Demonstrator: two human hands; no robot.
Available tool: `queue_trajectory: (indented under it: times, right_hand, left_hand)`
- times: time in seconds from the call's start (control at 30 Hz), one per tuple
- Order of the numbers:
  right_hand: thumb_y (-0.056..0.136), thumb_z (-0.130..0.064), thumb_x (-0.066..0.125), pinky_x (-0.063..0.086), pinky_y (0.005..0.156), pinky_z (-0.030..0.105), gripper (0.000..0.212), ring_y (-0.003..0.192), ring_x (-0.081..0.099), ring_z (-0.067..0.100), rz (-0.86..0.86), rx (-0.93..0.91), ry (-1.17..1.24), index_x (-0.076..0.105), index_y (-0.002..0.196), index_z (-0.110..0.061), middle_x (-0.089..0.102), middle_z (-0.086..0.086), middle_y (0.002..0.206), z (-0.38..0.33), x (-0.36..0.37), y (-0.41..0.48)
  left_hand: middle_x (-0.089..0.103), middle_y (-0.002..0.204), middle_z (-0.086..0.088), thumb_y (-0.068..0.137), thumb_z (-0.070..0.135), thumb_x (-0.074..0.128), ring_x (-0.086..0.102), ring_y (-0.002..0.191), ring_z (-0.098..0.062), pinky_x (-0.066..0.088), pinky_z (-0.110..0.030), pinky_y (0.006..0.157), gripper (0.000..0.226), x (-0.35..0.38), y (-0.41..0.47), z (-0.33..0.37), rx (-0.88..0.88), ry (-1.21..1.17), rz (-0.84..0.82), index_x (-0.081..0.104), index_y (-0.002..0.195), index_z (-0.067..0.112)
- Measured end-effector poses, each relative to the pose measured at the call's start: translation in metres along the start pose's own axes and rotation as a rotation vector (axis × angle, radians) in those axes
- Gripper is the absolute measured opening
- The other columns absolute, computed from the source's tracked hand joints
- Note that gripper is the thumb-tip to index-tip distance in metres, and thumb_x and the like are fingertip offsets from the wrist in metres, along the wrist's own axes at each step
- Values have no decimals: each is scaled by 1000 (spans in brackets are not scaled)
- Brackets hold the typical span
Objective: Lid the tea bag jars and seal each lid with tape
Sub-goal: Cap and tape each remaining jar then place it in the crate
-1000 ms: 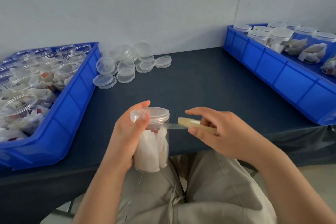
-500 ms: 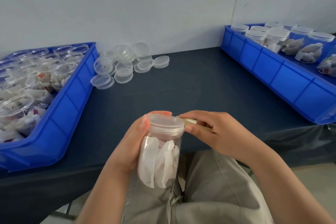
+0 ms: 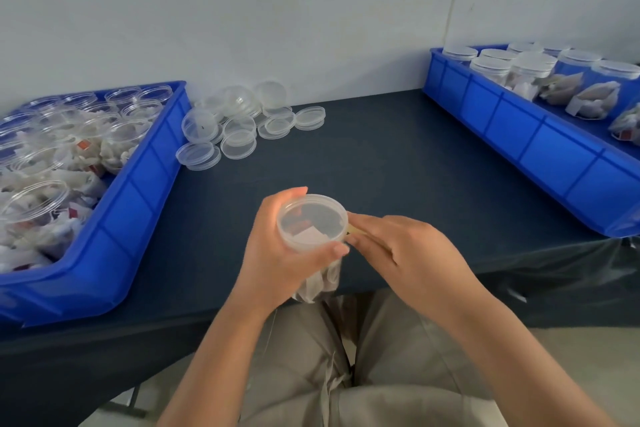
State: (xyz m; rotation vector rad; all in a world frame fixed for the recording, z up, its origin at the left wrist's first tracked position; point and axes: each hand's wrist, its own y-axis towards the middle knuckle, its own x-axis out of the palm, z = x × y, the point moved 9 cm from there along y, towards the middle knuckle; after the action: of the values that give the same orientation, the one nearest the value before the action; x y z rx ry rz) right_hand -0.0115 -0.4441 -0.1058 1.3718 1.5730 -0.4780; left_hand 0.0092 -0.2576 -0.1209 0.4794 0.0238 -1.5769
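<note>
So, nearest in, the beige trousers [image 3: 311,374] fill the bottom, tucked under the counter [image 3: 381,156] edge. Just above, the left hand [image 3: 277,253] has its grip wrapped round the jar [image 3: 320,282], thumb across the front just under the lid [image 3: 311,222], fingers curled round the far side. The jar is up in the air over the near counter edge, tipped so the lid faces the camera, with tea bags showing through it. The right hand [image 3: 412,253] sits right against the lid's rim, its grip pinched on a beige bit of tape [image 3: 355,229]. The fingers hide most of it, so I can't tell how much is stuck down.

Further back, the left blue bin [image 3: 131,218] holds open jars [image 3: 34,204] of tea bags, and the right blue bin [image 3: 540,149] holds lidded jars [image 3: 533,69]. A pile of loose lids [image 3: 239,135] lies by the left bin, near the wall [image 3: 311,10].
</note>
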Motion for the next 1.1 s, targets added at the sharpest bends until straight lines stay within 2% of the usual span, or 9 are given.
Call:
queue_trajectory:
  times: [0.1,0.27,0.33,0.43,0.57,0.63,0.73,0.87,1.1]
  right_hand:
    - [106,-62,34,52,67,36,45,76,57,14,49,18,-14,61,138,-46,57,-11,77,-5,0,-3]
    - [104,-61,32,53,71,35,46,80,58,12,50,55,2,63,132,-41,60,-12,82,-3,1,-1]
    - [105,-61,33,56,83,33,48,98,63,9,8,53,76,54,144,-44,69,-14,105,1,4,0]
    - [106,-66,30,48,103,25,51,128,54,-3,-115,13,137,35,155,-51,57,-27,144,5,11,0]
    - [106,-62,33,41,83,9,40,105,55,-10,-166,11,152,37,146,-57,58,-36,111,14,5,2]
    - [104,-63,35,41,87,8,37,107,54,-10,-171,-2,141,45,138,-55,56,-35,116,14,0,2]
    - [100,-66,30,47,88,23,37,103,56,4,-211,-9,100,52,126,-54,56,-21,113,13,-3,0]
    - [102,-63,30,49,86,30,42,98,55,7,-159,-18,76,63,122,-47,57,-16,105,9,-5,3]
    - [108,-50,38,53,74,37,35,86,57,11,-9,-10,44,69,122,-40,59,-11,93,-3,1,1]
  left_hand:
    - [61,135,27,60,70,86,58,129,3,46,-7,96,100,-11,1,7,58,87,129,50,148,39]
    - [57,138,27,52,85,86,51,135,5,38,0,98,118,2,6,7,72,178,5,33,153,55]
    - [60,131,30,52,84,86,55,128,6,40,-1,93,108,-1,8,4,46,149,58,43,146,51]
    - [61,128,33,57,68,89,60,123,5,44,-4,91,92,-7,8,0,44,94,79,50,138,51]
    - [63,125,32,57,61,89,61,120,5,45,-4,89,87,-13,10,0,40,96,35,49,134,59]
    - [62,125,35,58,60,88,61,119,7,46,-3,86,85,-16,12,-3,16,86,15,49,134,61]
    - [57,131,41,64,61,84,59,123,9,52,-10,88,89,-21,15,-6,-7,74,-36,45,143,58]
    - [64,140,17,73,56,85,63,130,-11,57,-29,100,94,-12,14,-7,-2,-5,-195,39,155,50]
    - [67,137,8,72,42,86,63,132,-17,53,-25,105,97,-1,7,-1,77,-34,-166,37,156,37]
